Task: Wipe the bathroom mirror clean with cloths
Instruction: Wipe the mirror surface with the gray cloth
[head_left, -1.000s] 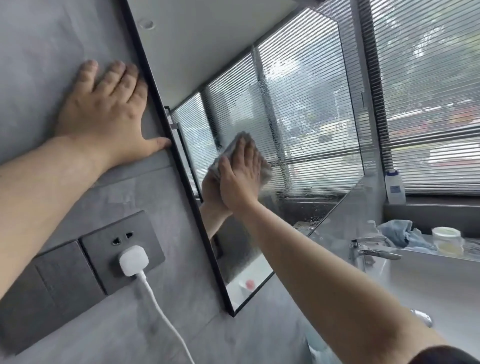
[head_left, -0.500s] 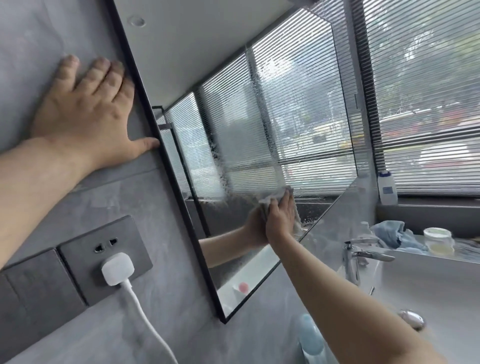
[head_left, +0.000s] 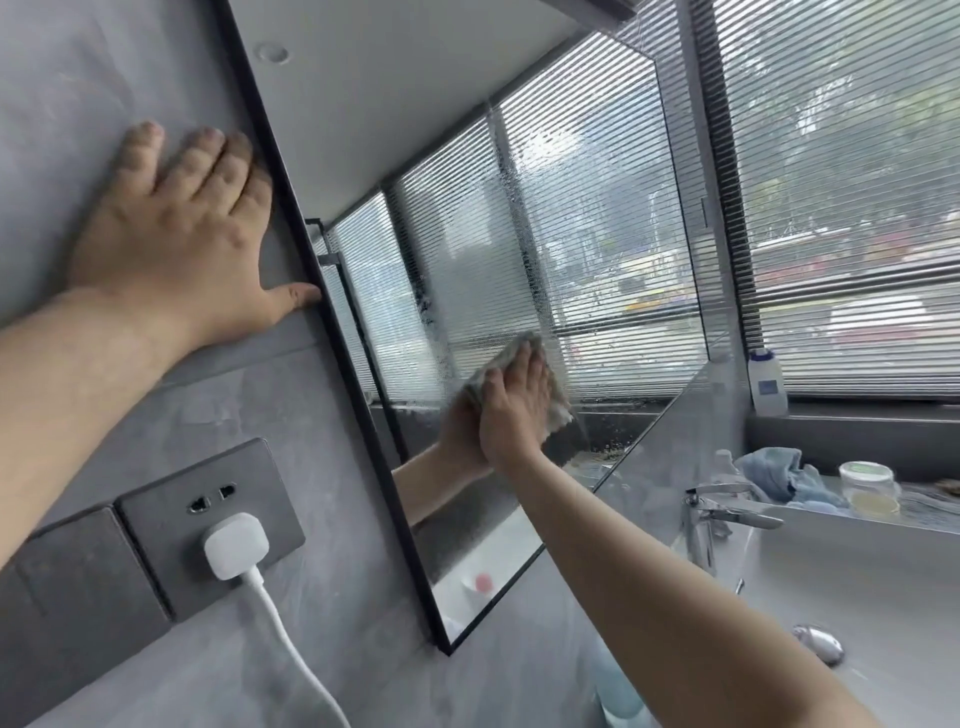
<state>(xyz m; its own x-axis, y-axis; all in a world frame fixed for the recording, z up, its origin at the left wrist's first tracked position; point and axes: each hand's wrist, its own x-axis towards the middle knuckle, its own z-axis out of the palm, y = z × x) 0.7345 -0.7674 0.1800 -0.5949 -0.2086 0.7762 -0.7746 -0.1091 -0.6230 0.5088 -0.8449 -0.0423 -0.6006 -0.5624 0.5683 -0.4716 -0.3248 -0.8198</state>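
Note:
The black-framed mirror (head_left: 415, 130) hangs on the grey wall and reflects the window blinds. A foggy, wet streak runs down its glass. My right hand (head_left: 514, 410) presses a grey cloth (head_left: 511, 358) flat against the lower middle of the mirror, fingers straight; the cloth shows above and to the right of the fingers. My left hand (head_left: 182, 244) lies flat on the grey wall beside the mirror's left frame, thumb touching the frame. A blue cloth (head_left: 779, 475) lies bunched on the ledge behind the sink.
A grey wall socket (head_left: 171, 509) holds a white plug (head_left: 236, 551) with its cable hanging down. A chrome tap (head_left: 722, 512) stands over the white sink (head_left: 857, 597). A white bottle (head_left: 768, 382) sits on the window sill, a clear jar (head_left: 870, 488) on the ledge.
My right hand with the cloth swept down the mirror from the middle to the lower part, then came a little back up. My left hand stayed on the wall.

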